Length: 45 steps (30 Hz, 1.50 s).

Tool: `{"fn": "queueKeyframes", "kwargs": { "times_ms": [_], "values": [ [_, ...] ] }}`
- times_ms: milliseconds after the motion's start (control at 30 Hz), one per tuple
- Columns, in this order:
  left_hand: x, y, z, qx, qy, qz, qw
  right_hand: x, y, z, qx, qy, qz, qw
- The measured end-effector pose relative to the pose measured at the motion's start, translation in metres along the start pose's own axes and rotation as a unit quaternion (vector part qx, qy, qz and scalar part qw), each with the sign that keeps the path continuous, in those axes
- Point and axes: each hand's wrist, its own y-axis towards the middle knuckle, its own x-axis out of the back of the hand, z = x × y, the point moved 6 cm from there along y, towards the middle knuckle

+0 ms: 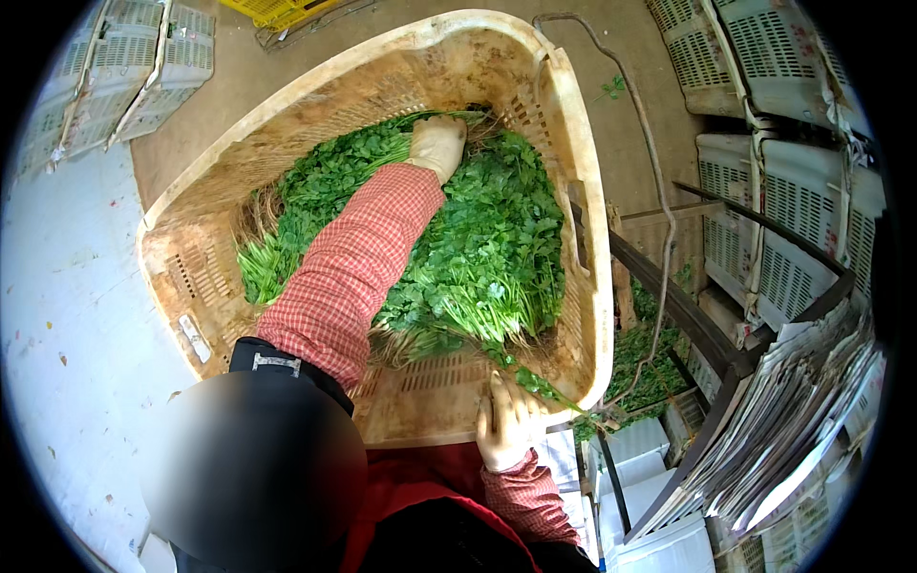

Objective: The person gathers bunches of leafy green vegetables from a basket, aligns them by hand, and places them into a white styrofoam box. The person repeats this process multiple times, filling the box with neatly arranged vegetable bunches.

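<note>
A large stained cream plastic crate (600,286) with slotted walls stands before me, holding bundles of leafy green herbs (494,215) with pale stems and thin brown roots. My left hand (438,147), apparently in a cream glove, reaches down among the bundles near the far wall. Its fingertips are hidden by the hand and greens, so its grip cannot be told. My right hand (507,422), also in a cream covering, rests over the near rim with its fingers slightly apart. Beside those fingers a loose green sprig (541,387) lies across the rim at the near right corner.
Stacked pale slotted crates (788,165) stand at the right, others (132,71) at the upper left. A bent metal rod (663,193) runs beside the crate. A dark metal frame (680,308) holds a stack of papers (788,415). A pale surface (71,286) lies left; a yellow crate (276,11) is beyond.
</note>
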Motion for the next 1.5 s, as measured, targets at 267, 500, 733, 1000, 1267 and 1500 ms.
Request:
{"fn": "queueKeyframes", "kwargs": {
  "times_ms": [267,500,733,1000,1267,1500],
  "values": [
    [0.038,-0.028,0.018,-0.058,-0.1,-0.049,0.992,0.005,0.002,0.002,-0.01,0.0,-0.019,1.0],
    [0.042,-0.024,0.026,-0.039,-0.104,0.027,0.993,0.008,0.001,0.002,-0.012,0.007,-0.023,1.0],
    [0.095,-0.05,0.077,0.043,-0.197,0.074,0.977,0.006,-0.002,0.0,-0.019,0.016,-0.028,0.999],
    [0.073,-0.072,0.131,0.08,-0.457,0.076,0.883,0.008,0.0,0.003,-0.026,0.007,-0.016,1.0],
    [0.081,-0.073,0.112,0.075,-0.508,0.068,0.855,0.007,0.0,0.003,-0.018,0.004,-0.026,0.999],
    [0.076,-0.085,0.12,0.063,-0.466,0.107,0.876,0.004,-0.003,0.002,-0.009,-0.003,-0.014,1.0]
  ]
}}
